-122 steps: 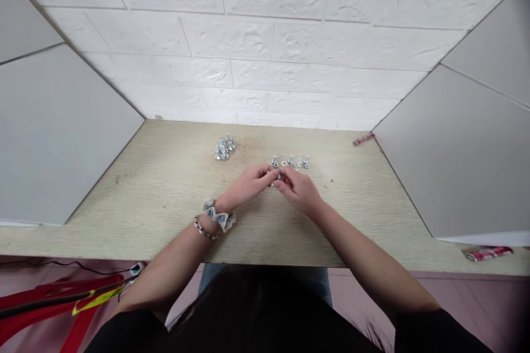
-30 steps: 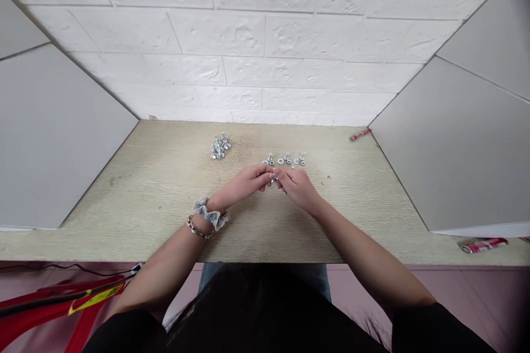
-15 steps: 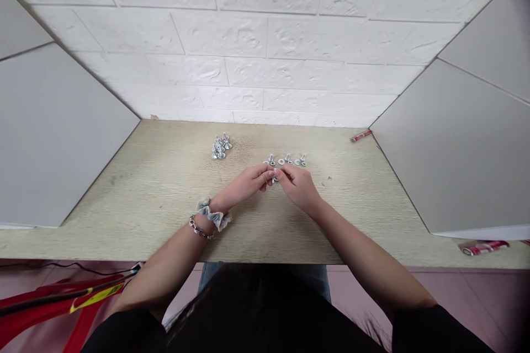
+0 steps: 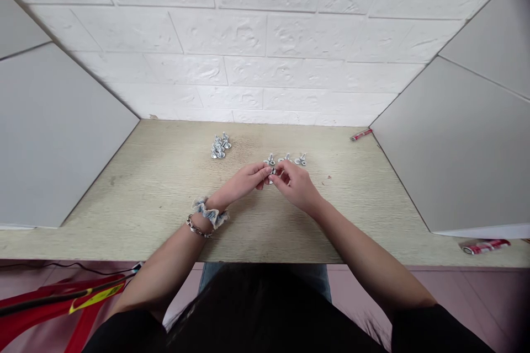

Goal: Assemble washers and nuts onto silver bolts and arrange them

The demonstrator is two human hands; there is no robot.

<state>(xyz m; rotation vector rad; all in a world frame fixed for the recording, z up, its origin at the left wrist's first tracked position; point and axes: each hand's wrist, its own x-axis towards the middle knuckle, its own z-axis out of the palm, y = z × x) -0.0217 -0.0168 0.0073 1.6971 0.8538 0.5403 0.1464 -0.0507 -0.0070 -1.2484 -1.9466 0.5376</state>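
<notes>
Both hands on one small metal fastener, above the table near a row of bolt sets.

Left hand (image 4: 250,177): thumb and fingers clamped on the small metal fastener (image 4: 272,172). Right hand (image 4: 296,183): thumb and index finger closed on the same piece from the other side. Fingers hide most of it; exact type and how its parts fit, can't tell. Fingertips of the two hands meet or nearly meet around it.

Fastener sits between the hands, on the near side of a row of three bolt sets (image 4: 301,160), each with bolt upright; washer and nut visible beside the bolt on the right-hand set, others partly covered by fingers. Bolt cluster (image 4: 220,146) well off to the left of the row, silver, bunched tight, several pieces, count unclear.

Table (image 4: 165,176) is pale wood-grain, against a white brick-pattern wall (image 4: 244,33). Red cylinder (image 4: 361,134) at back right, by the grey panel (image 4: 459,149); second red-and-silver cylinder (image 4: 487,246) near the front right edge, lying flat. Blue-white scrunchie (image 4: 211,214) and chain bracelet (image 4: 199,228) on left wrist. Red frame (image 4: 85,328) with yellow label, lower left, below table level.
</notes>
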